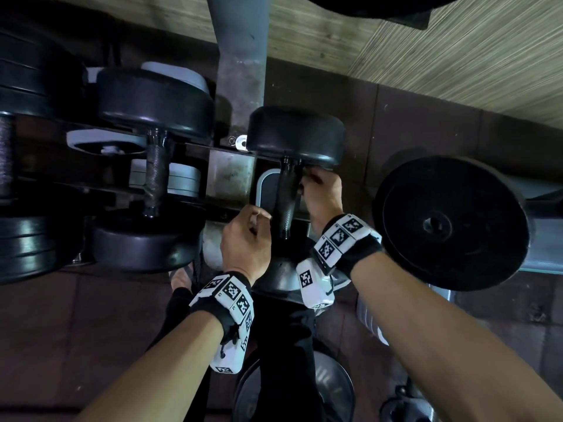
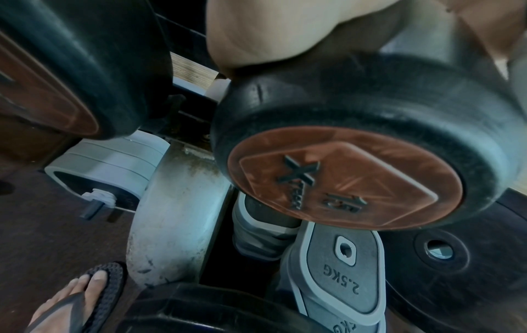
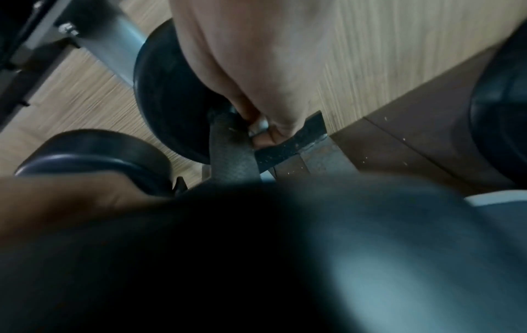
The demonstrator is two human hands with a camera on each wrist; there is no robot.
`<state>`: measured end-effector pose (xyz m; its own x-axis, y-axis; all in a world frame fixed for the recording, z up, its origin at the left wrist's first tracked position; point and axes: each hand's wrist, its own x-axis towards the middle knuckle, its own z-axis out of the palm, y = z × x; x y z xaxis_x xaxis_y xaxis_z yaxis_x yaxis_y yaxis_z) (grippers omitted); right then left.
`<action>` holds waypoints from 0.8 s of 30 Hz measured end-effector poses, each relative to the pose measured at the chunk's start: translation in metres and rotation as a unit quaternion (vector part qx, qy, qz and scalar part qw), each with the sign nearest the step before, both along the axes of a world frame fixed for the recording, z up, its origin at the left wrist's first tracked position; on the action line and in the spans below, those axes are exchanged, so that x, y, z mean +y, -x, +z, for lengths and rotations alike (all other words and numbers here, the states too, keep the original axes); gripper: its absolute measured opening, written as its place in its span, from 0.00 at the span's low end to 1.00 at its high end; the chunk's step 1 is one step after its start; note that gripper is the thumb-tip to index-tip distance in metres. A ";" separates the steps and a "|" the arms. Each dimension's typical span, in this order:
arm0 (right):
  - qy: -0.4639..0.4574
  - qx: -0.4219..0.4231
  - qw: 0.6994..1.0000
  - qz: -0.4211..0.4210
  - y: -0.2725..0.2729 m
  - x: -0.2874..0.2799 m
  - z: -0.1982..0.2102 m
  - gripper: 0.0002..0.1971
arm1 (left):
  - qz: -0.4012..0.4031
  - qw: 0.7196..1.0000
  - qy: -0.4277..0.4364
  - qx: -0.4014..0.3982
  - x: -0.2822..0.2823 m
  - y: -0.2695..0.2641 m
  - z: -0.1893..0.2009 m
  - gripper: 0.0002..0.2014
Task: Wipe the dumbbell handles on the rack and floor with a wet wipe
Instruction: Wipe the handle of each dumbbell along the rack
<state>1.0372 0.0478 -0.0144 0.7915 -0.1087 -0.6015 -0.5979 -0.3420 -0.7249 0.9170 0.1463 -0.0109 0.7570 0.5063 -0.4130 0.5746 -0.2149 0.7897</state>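
A black dumbbell lies on the rack (image 1: 231, 175), and its knurled handle (image 1: 285, 197) runs toward me. My right hand (image 1: 320, 193) is at the handle's far end, under the far head (image 1: 295, 135). Its curled fingers pinch a small pale wet wipe (image 3: 257, 128) against the handle (image 3: 231, 155). My left hand (image 1: 248, 231) is a fist just left of the handle's near end, apart from it. I cannot tell if it holds anything. The left wrist view shows my palm (image 2: 271, 33) above the near head marked 15 (image 2: 342, 178).
A second black dumbbell (image 1: 155, 172) lies on the rack to the left. A large black plate (image 1: 451, 222) leans at the right. Grey 2.5 kg plates (image 2: 339, 272) stand under the rack, behind its grey post (image 2: 177, 209). My sandalled foot (image 2: 77, 297) is on the brown floor mat.
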 end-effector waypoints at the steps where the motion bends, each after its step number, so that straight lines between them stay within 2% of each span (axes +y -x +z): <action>1: 0.006 -0.012 1.000 -0.002 0.000 -0.001 0.001 0.15 | 0.001 1.000 0.001 0.001 0.000 0.000 0.000 0.14; 7: 0.084 -0.147 0.985 0.021 0.018 -0.008 0.017 0.05 | 0.002 1.000 0.001 0.017 0.000 -0.001 -0.002 0.13; 11: 0.133 -0.311 0.938 0.077 0.027 -0.005 0.019 0.05 | 0.000 1.000 -0.003 0.018 0.000 -0.001 0.002 0.13; 13: 0.139 -0.349 0.916 0.142 0.030 -0.004 0.017 0.09 | -0.002 1.000 -0.009 0.016 0.000 -0.001 0.002 0.13; 15: 0.157 -0.373 0.892 0.200 0.028 -0.003 0.019 0.12 | -0.003 1.000 -0.009 0.012 0.000 -0.001 0.000 0.14; 17: 0.174 -0.383 0.881 0.216 0.025 0.000 0.018 0.12 | -0.005 1.000 -0.008 0.015 -0.001 -0.001 -0.001 0.15; 22: 0.181 -0.364 0.885 0.229 0.029 0.004 0.017 0.11 | -0.010 1.000 -0.010 0.014 0.000 -0.001 -0.001 0.14; 24: 0.147 -0.340 0.904 0.217 0.023 0.000 0.022 0.09 | -0.006 1.000 -0.007 0.016 0.000 -0.001 -0.002 0.14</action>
<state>1.0143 0.0482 0.0074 0.9737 0.2239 0.0431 0.1867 -0.6741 -0.7146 0.9183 0.1464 -0.0127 0.7495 0.5026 -0.4309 0.5972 -0.2324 0.7677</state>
